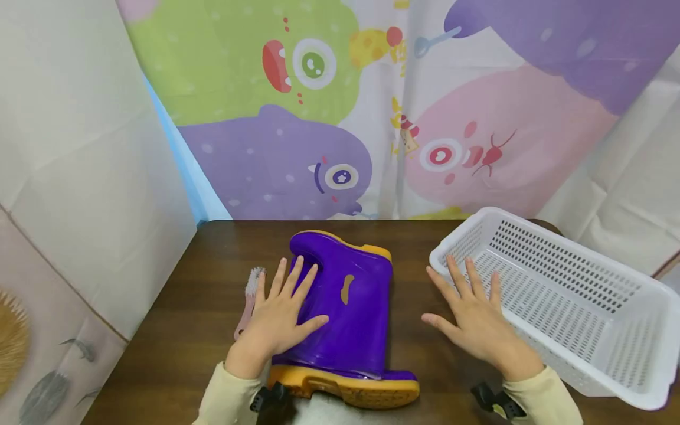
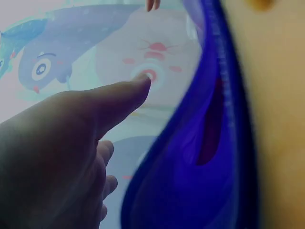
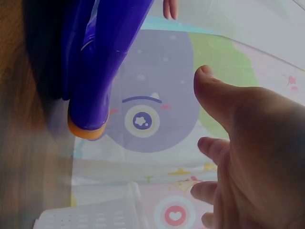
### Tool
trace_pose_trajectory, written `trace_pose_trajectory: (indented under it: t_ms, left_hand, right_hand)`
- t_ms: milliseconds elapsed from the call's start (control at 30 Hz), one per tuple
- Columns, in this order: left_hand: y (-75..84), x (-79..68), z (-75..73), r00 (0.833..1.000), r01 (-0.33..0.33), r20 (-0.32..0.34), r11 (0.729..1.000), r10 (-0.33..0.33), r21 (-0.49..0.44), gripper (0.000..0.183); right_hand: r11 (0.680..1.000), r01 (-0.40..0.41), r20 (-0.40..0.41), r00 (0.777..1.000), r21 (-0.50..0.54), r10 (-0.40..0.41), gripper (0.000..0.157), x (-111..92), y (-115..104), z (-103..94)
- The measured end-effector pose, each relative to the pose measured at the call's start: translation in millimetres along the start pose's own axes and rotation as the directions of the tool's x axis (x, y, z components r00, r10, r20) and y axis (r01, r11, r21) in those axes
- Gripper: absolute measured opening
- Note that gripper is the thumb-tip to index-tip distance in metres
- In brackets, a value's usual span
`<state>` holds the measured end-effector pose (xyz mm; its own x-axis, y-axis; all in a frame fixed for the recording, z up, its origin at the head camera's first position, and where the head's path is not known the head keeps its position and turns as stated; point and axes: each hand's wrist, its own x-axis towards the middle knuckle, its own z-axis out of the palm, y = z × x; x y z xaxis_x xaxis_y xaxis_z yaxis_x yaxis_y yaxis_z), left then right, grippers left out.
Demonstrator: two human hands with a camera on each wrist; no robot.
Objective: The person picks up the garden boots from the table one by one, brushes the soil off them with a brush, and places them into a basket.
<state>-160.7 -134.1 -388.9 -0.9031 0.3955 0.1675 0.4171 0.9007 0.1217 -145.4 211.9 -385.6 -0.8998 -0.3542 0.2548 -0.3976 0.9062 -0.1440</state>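
Observation:
A pair of purple rain boots (image 1: 358, 307) with orange soles lies on its side on the brown table, one sole at the far end and the other near the front edge. A brown smear (image 1: 347, 289) marks the upper shaft. My left hand (image 1: 278, 316), fingers spread, hovers over the left part of the boots and holds nothing. In the left wrist view a boot's opening (image 2: 186, 176) looms close beside the thumb. My right hand (image 1: 475, 324) is likewise spread and empty, between the boots and a white plastic basket (image 1: 600, 348), overlapping the basket's near rim in the head view.
Left of the boots lies a small brush (image 1: 248, 304) with a pink handle and white bristles, partly behind my left hand. A cartoon-printed curtain (image 1: 313, 159) hangs at the table's back edge. Pale sheets (image 1: 85, 147) stand at both sides. The wooden table (image 1: 175, 330) shows at left.

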Motion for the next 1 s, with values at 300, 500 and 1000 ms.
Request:
trace_pose_trajectory:
  t_ms: [300, 500, 1000]
  left_hand:
    - [-16.6, -9.7, -9.7, 0.999, 0.042, -0.015, 0.999, -0.041, 0.020, 0.078]
    - [-29.4, -15.7, -9.3, 0.998, 0.061, -0.005, 0.998, -0.061, 0.027, 0.075]
    - [-63.2, -24.7, 6.9, 0.992, 0.092, -0.088, 0.996, -0.093, -0.016, 0.076]
  right_hand:
    - [0.986, 0.143, -0.037, 0.988, -0.088, -0.147, 0.075, 10, 4, -7.7]
    - [0.968, 0.214, -0.031, 0.975, -0.135, -0.220, 0.073, 13, 5, -0.7]
    - [0.865, 0.491, -0.023, 0.868, -0.103, -0.496, 0.063, 27, 2, 17.1]
